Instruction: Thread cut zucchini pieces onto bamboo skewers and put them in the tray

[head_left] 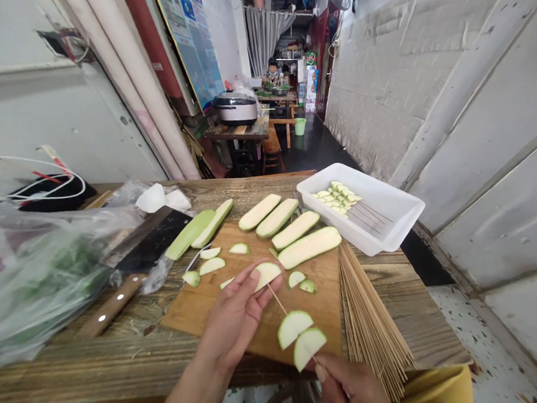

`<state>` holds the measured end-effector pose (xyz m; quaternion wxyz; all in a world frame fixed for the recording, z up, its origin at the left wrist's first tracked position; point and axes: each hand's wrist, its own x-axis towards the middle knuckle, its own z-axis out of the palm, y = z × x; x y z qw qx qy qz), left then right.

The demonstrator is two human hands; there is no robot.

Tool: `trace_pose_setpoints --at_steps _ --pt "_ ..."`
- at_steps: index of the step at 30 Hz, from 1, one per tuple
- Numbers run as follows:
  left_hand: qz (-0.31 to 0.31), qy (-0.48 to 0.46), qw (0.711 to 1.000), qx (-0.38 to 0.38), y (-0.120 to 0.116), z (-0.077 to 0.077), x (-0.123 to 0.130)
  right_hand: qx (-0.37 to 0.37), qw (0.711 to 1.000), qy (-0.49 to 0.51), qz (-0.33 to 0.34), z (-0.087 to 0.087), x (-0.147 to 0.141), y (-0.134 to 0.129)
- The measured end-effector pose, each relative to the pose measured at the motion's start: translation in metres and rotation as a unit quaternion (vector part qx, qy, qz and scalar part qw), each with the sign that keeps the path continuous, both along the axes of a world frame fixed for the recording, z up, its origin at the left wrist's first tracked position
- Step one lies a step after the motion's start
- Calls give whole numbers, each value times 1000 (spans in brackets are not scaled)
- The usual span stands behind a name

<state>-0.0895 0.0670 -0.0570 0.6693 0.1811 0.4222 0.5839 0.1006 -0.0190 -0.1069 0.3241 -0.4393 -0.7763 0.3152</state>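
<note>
My left hand pinches a half-round zucchini slice between thumb and fingers, over the cutting board. A thin wooden skewer runs from that slice down toward my right hand, whose closed fingers grip its lower end. Two more half-round slices are threaded on the skewer close to my right hand. Loose slices lie on the board around my left hand. Behind them rest several zucchini halves, most with the pale cut face up.
At the right, a bundle of bare skewers lies beside the board. A white plastic tub behind it holds finished skewers of slices. A cleaver and a plastic bag of greens are at the left. A person sits far back.
</note>
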Motion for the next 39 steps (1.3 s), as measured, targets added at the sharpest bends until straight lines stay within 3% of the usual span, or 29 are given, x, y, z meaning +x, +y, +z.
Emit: trace_pose_setpoints --at_steps 4,5,8,12,16,28,36,39 --pt "-24 12 1000 16 1 6 -1 165 975 -2 -148 33 10 19" --pt "-41 14 999 25 1 8 1 172 975 -9 -141 43 8 27" --pt "-93 11 995 41 -2 14 9 63 997 -36 -12 60 -6 52" --pt "-98 2 994 55 -3 18 15 -50 997 48 22 52 -28 73" --pt "-101 -10 993 67 -1 16 12 -113 984 132 38 44 -35 73" --pt "-84 -59 994 41 -2 8 12 -9 1000 -8 -2 55 -36 64" --pt "-28 -50 998 36 1 11 11 2 1000 -15 4 56 -34 58" --pt "-40 -29 998 44 0 12 10 2 1000 -21 6 56 -34 57"
